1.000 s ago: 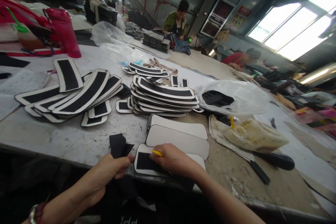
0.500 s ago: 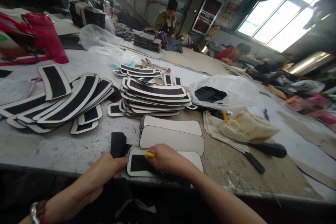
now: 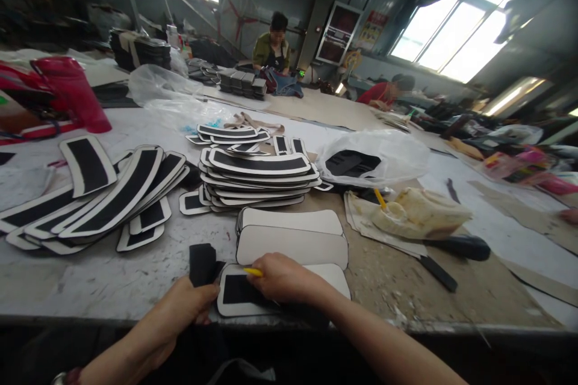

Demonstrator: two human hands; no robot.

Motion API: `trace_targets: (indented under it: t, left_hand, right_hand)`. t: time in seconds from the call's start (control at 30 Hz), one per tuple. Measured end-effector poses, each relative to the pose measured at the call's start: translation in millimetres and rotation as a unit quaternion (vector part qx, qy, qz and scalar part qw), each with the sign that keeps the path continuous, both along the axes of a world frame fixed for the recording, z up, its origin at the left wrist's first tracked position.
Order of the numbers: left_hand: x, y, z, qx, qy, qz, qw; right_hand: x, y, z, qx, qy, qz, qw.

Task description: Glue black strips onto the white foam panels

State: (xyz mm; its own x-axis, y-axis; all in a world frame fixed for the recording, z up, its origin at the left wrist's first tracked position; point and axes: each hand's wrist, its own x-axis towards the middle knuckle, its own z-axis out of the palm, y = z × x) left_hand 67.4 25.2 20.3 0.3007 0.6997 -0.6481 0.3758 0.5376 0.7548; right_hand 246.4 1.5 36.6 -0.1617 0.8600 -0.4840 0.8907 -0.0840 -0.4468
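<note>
A white panel [image 3: 329, 275] with rounded corners lies at the table's front edge, and a black strip [image 3: 237, 289] rests flat on its left part. My right hand [image 3: 284, 280] is closed round a slim yellow stick [image 3: 253, 272] and lies over the middle of this panel, hiding part of the strip. Beside the panel's left end, my left hand [image 3: 192, 301] is closed on a bundle of black strips [image 3: 202, 261]; its fingertips are close to the panel's edge. Just behind are overlapping plain white panels [image 3: 293, 245].
Stacked white panels with black strips [image 3: 259, 162] and a fanned pile [image 3: 112, 198] lie behind and left. On the right are a plastic bag [image 3: 397, 156], a cream-coloured pouch [image 3: 419, 213] and a black-handled tool [image 3: 465, 248]. A red bottle [image 3: 74, 93] stands left; co-workers [image 3: 272, 48] sit beyond.
The camera has tilted, so the scene sits lower and a little further left. Both hands keep nearly the same place at the panel, still holding the stick and the black strips.
</note>
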Motion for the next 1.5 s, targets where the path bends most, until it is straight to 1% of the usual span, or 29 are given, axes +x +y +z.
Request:
trace_targets:
  t: [0.2,0.37,0.5,0.57,0.63,0.7,0.77,0.83,0.9,1.0,1.1,1.2,1.3,1.37,1.43,1.5]
  left_hand:
    - [0.1,1.1,-1.5,0.015,0.012,-0.032,0.999]
    - [3.5,3.8,-10.1,0.023,0.019,-0.024,0.999]
    - [6.6,3.6,-13.8,0.032,0.013,-0.016,0.999]
    - [5.8,1.9,-13.6,0.035,0.011,-0.009,0.999]
    - [2.8,-0.6,-13.2,0.032,0.008,-0.002,0.999]
    - [-1.9,-3.5,-13.8,0.026,0.007,0.007,1.0]
    - [-6.7,-6.3,-15.5,0.02,0.006,0.013,1.0]
    - [-10.1,-8.8,-18.0,0.005,0.007,0.026,1.0]
    - [-11.2,-10.5,-20.0,-0.005,0.019,0.036,0.999]
    - [-9.0,-12.1,-20.4,0.022,0.072,0.017,0.997]
    - [-5.2,-13.0,-18.2,0.066,0.122,-0.011,0.99]
    - [-2.8,-14.1,-17.0,0.084,0.146,-0.02,0.986]
    - [-1.3,-15.3,-17.8,0.09,0.158,-0.017,0.983]
    - [0.0,-16.3,-17.7,0.085,0.162,-0.003,0.983]
    - [1.5,-17.4,-16.4,0.077,0.165,0.011,0.983]
    - [2.5,-17.9,-14.8,0.071,0.168,0.011,0.983]
  right_hand:
    - [0.4,0.9,0.4,-0.009,-0.008,-0.009,1.0]
    - [-1.9,3.3,0.8,-0.011,-0.019,0.0,1.0]
    - [2.6,1.5,9.8,-0.021,-0.018,0.021,0.999]
    - [12.2,-5.9,18.8,-0.012,-0.028,0.039,0.999]
    - [27.3,-18.9,28.5,0.0,-0.049,0.04,0.998]
    - [45.2,-36.0,35.4,0.002,-0.065,0.003,0.998]
    - [62.0,-54.0,36.3,-0.002,-0.062,-0.056,0.996]
    - [73.7,-70.3,30.6,0.008,-0.06,-0.113,0.992]
    - [78.5,-82.5,20.4,0.029,-0.076,-0.161,0.984]
    - [75.6,-91.5,5.4,0.058,-0.128,-0.206,0.969]
    - [71.0,-92.0,-3.5,0.073,-0.167,-0.221,0.958]
    - [72.6,-90.3,-9.9,0.076,-0.159,-0.226,0.958]
    - [78.2,-89.7,-17.0,0.076,-0.131,-0.225,0.963]
    - [81.3,-89.6,-20.5,0.074,-0.116,-0.223,0.965]
    - [83.2,-89.4,-22.1,0.071,-0.104,-0.222,0.967]
    - [84.3,-88.9,-22.4,0.068,-0.091,-0.219,0.969]
